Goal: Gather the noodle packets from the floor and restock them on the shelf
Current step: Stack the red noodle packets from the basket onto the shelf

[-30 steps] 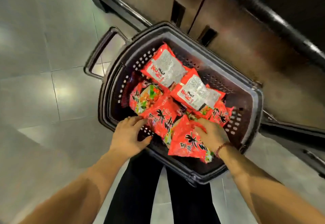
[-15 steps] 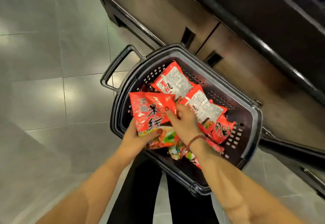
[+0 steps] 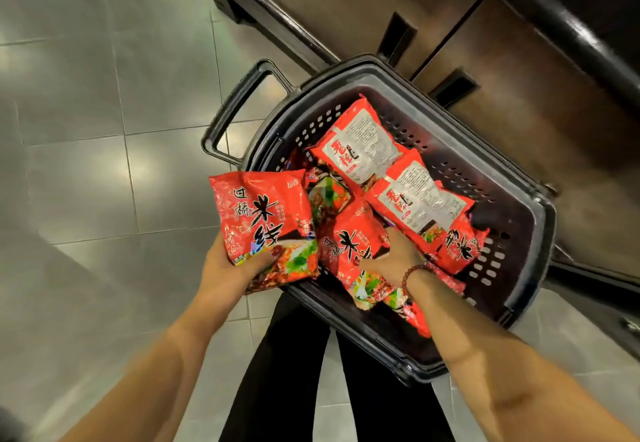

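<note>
Floor (image 3: 86, 181): glossy grey tiles fill the left side; my legs in black trousers (image 3: 284, 372) are cut off by the bottom edge.
Shelf unit (image 3: 519, 112): dark brown, at top right; only its lower part shows.
Basket (image 3: 540, 219): dark plastic with perforated walls, beside the shelf unit; my right forearm hides part of its near rim.
Packets in basket (image 3: 360, 143): red noodle packets lie heaped and overlapping, so I cannot count them; two lie printed back up.
Held packet (image 3: 263, 219): red, front up, over the basket's left rim.
Left hand (image 3: 228, 268): grips the held packet's lower end, thumb across its front, fingers hidden behind.
Right hand (image 3: 394, 258): inside the basket, lying on a front-up packet (image 3: 353, 244); my fingertips are buried among neighbours, so I cannot tell whether it grips.
Bracelet (image 3: 414, 273): red beads at my right wrist.
</note>
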